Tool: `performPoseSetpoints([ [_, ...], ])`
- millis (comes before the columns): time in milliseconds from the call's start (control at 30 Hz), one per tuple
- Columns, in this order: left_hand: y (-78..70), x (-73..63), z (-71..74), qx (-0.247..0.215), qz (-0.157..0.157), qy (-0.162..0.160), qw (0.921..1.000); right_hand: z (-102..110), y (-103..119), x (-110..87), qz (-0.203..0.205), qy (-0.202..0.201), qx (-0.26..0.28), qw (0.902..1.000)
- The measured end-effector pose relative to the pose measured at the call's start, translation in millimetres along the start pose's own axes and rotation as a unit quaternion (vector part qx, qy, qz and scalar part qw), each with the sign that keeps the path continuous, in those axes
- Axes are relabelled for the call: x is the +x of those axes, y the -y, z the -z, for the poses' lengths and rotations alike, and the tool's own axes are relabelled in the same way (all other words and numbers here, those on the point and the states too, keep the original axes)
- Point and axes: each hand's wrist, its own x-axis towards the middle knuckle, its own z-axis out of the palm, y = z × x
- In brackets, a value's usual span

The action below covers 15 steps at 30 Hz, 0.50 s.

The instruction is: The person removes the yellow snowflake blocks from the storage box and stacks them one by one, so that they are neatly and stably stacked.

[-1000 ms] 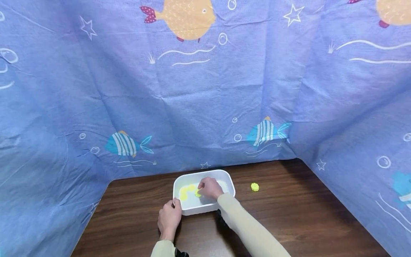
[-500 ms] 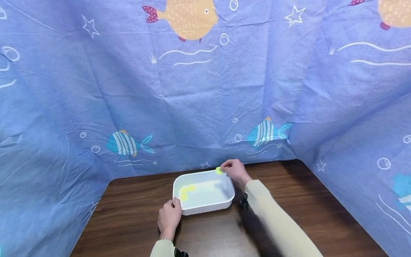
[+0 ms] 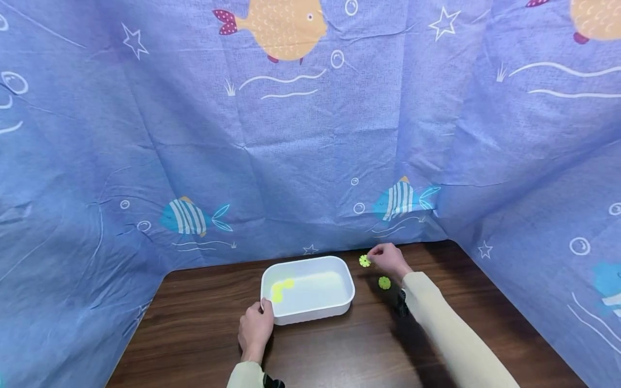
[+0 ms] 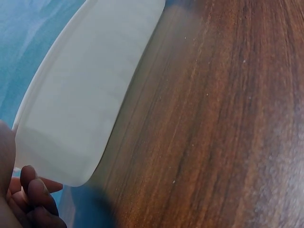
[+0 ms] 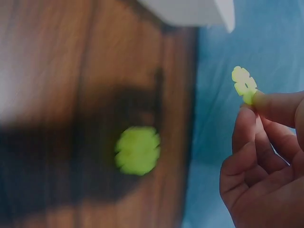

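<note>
Loose disc (image 3: 385, 283) sits just nearside of the right hand (image 3: 390, 258), which's pinching another disc (image 3: 364, 261); left hand (image 3: 256, 326) grips the tray (image 3: 312, 314).

Before you, the box (image 3: 315, 314) appears to be smooth plastic with a satin finish. Your held flower disc (image 5: 241, 76) and the loose flower disc (image 5: 137, 150) look like plastic. Your table (image 3: 310, 358) shows wood grain with a soft sheen. The curtain (image 3: 310, 134) is matt, creased cloth; your right sleeve (image 3: 453, 326) is matt cloth.
</note>
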Motion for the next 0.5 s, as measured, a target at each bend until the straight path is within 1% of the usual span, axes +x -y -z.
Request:
performPoseSetpoints([
  [33,0.3,0.0,0.0,-0.001,0.002,0.001,1.0,1.5,-5.7,-1.1,-0.008,0.002,0.002,1.0],
  [233,0.6,-0.4,-0.1,-0.007,0.005,0.002,1.0,13.3,-37.1,-5.7,-0.006,0.014,-0.001,0.9999],
  [300,0.4,0.0,-0.5,-0.008,0.007,0.003,0.9999,17.1,-44.8,-7.4,-0.008,0.02,-0.003,0.9998],
  [500,-0.1,2.7,-1.1,-0.011,0.011,0.006,0.9999,23.1,-60.0,-11.4,-0.036,0.036,-0.014,0.9986],
])
